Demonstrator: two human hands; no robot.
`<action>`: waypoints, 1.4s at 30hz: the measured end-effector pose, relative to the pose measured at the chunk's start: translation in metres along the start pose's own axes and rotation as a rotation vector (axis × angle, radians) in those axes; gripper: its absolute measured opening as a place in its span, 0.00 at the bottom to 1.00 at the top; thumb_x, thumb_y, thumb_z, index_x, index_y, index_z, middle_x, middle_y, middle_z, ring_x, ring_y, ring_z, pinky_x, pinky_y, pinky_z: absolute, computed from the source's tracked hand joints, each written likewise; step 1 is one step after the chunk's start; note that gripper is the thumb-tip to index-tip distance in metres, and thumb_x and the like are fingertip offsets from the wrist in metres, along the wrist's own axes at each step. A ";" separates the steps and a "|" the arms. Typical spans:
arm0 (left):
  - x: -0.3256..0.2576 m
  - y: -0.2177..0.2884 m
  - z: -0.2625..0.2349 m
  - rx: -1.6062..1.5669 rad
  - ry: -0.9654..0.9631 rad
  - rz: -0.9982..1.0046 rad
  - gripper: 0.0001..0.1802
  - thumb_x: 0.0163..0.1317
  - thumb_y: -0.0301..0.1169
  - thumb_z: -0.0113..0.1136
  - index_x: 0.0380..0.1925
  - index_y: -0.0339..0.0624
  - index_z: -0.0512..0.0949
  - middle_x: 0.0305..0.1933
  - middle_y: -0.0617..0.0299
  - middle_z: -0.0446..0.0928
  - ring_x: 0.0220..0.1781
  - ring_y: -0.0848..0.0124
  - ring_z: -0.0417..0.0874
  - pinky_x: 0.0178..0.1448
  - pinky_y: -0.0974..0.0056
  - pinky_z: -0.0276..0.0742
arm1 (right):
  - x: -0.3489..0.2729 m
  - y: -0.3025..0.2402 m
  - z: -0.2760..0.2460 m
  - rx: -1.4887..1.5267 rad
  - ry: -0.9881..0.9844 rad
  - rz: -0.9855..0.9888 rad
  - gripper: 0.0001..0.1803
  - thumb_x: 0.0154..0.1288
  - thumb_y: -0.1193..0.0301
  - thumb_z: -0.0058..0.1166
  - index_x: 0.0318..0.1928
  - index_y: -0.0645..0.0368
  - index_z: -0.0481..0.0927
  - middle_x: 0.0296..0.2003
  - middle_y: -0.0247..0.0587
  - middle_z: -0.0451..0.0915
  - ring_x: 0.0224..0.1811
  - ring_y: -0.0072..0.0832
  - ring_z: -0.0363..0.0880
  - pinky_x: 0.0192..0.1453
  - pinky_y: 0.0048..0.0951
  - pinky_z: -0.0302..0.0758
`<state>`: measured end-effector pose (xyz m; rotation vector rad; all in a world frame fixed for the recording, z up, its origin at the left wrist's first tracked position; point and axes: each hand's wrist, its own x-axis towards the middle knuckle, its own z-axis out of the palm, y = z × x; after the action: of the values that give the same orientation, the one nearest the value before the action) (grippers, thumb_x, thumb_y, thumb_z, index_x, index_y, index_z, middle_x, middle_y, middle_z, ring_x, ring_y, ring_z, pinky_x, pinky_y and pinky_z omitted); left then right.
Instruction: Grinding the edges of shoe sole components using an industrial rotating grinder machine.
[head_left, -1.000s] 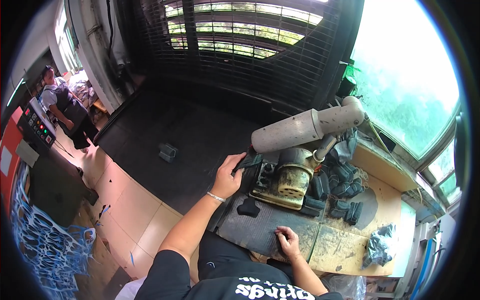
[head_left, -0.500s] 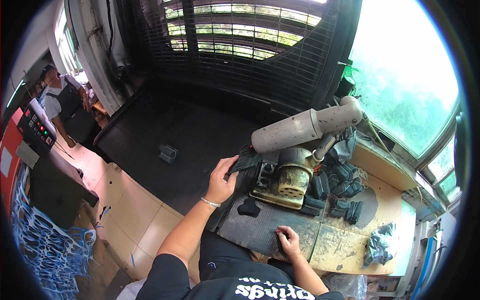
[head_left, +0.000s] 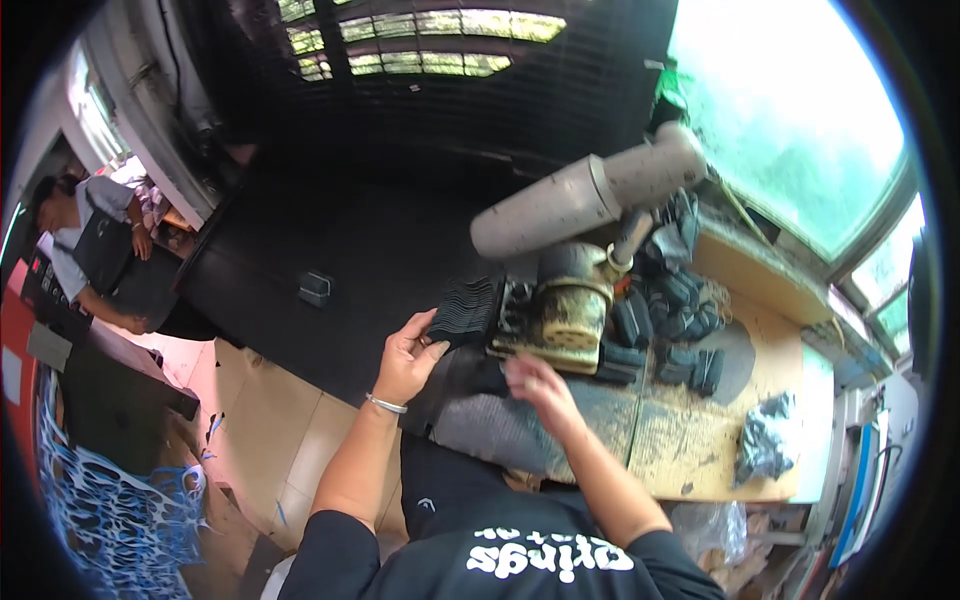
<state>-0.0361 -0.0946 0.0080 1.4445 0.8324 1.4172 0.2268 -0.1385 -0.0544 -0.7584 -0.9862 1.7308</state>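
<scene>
My left hand (head_left: 405, 355) is closed on a fanned stack of thin black pieces (head_left: 465, 313), its thumb across the near end. The stack is level with the left side of a grimy small machine (head_left: 572, 315) with a round yellowed housing. In front of that machine's base is my right hand (head_left: 540, 388), smeared by motion, so I cannot tell whether its fingers hold anything. A dark patch beside its fingertips is too blurred to make out. Beneath both hands lies a smudged cardboard-covered bench (head_left: 490, 430).
A grey pipe (head_left: 545, 215) slants above the machine. Black bundles (head_left: 685, 300) are heaped to its right, and a plastic bag (head_left: 768, 440) lies at the bench's right end. One tied bundle (head_left: 315, 289) rests on the dark surface at left. Another person (head_left: 100, 245) stands at far left.
My right hand has risen from the bench's near edge to the front of the machine. The stack in my left hand now shows its layered edges more fully. The other person leans further forward.
</scene>
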 end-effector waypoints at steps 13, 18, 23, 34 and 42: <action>-0.055 -0.035 0.041 -0.163 0.051 -0.522 0.25 0.61 0.17 0.59 0.60 0.26 0.73 0.54 0.55 0.80 0.55 0.72 0.80 0.62 0.69 0.74 | 0.022 -0.034 0.023 -0.839 0.067 -0.220 0.28 0.58 0.65 0.66 0.57 0.66 0.79 0.41 0.41 0.82 0.44 0.29 0.81 0.54 0.29 0.76; -0.071 -0.058 0.079 0.101 0.024 -0.400 0.25 0.60 0.16 0.58 0.60 0.26 0.72 0.54 0.53 0.77 0.56 0.69 0.82 0.58 0.68 0.78 | -0.013 -0.033 0.023 -1.288 0.207 -0.106 0.29 0.53 0.63 0.68 0.54 0.65 0.80 0.44 0.48 0.81 0.50 0.44 0.79 0.57 0.39 0.75; -0.076 -0.064 0.102 0.472 -0.260 -0.150 0.33 0.53 0.20 0.64 0.63 0.33 0.71 0.54 0.46 0.73 0.59 0.46 0.75 0.64 0.55 0.71 | -0.041 -0.020 -0.028 -1.149 0.118 -0.169 0.25 0.54 0.68 0.67 0.52 0.64 0.79 0.47 0.48 0.79 0.53 0.47 0.76 0.59 0.40 0.73; -0.109 -0.114 0.133 0.781 -0.456 0.040 0.36 0.58 0.23 0.58 0.67 0.28 0.61 0.70 0.40 0.63 0.74 0.45 0.61 0.76 0.49 0.58 | -0.076 0.010 -0.079 -1.327 0.001 -0.203 0.28 0.58 0.70 0.63 0.59 0.62 0.74 0.57 0.50 0.76 0.63 0.47 0.71 0.69 0.47 0.63; -0.114 -0.115 0.166 0.906 -0.376 -0.128 0.40 0.61 0.33 0.53 0.69 0.20 0.54 0.72 0.32 0.58 0.78 0.42 0.54 0.80 0.45 0.46 | -0.083 0.054 -0.042 -1.503 0.300 -0.138 0.36 0.64 0.75 0.47 0.70 0.76 0.56 0.68 0.65 0.61 0.73 0.57 0.57 0.77 0.52 0.53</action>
<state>0.1298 -0.1846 -0.1268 2.1800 1.3678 0.6154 0.2663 -0.2155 -0.1178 -1.7111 -1.9964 0.4471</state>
